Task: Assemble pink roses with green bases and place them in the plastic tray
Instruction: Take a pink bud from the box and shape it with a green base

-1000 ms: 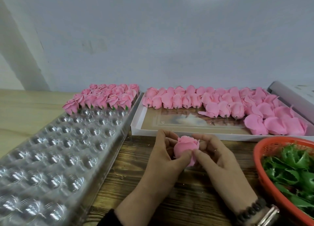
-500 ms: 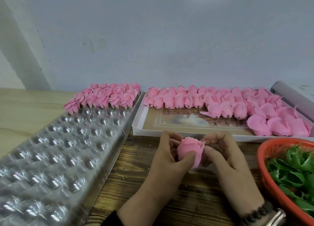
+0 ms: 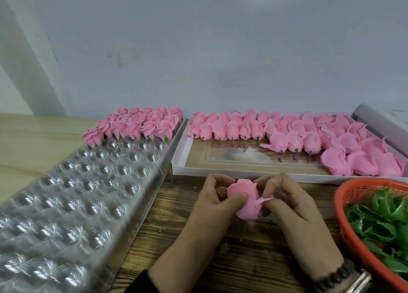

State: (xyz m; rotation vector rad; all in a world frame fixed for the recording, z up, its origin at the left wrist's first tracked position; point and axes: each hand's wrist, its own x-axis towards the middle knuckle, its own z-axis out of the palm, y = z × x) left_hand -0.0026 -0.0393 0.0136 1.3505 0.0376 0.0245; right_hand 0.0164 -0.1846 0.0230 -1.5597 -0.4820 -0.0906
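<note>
At centre foreground, above the dark wooden desk (image 3: 187,237): pink rose (image 3: 244,199) held between both hands. Left hand (image 3: 212,206) curled round the bloom, thumb pressed across its front. Right hand (image 3: 287,200) pinching an outer petal on the rose's right side, fingers bent. No green base visible on this rose; underside hidden by fingers. No legible brands, labels or writing anywhere; printed picture on the floor of the white box (image 3: 220,172) too faint to make out. Left of hands: clear plastic tray (image 3: 72,200) of round pockets, finished roses (image 3: 136,125) with green bases filling only its far rows. Beyond hands: white box lined with unassembled rose heads (image 3: 287,131) along its far and right sides. At right edge: orange basket (image 3: 351,233) holding green bases (image 3: 384,222), partly cut off. Dark bead bracelet (image 3: 333,277) and metal band on right wrist. Grey wall behind.
</note>
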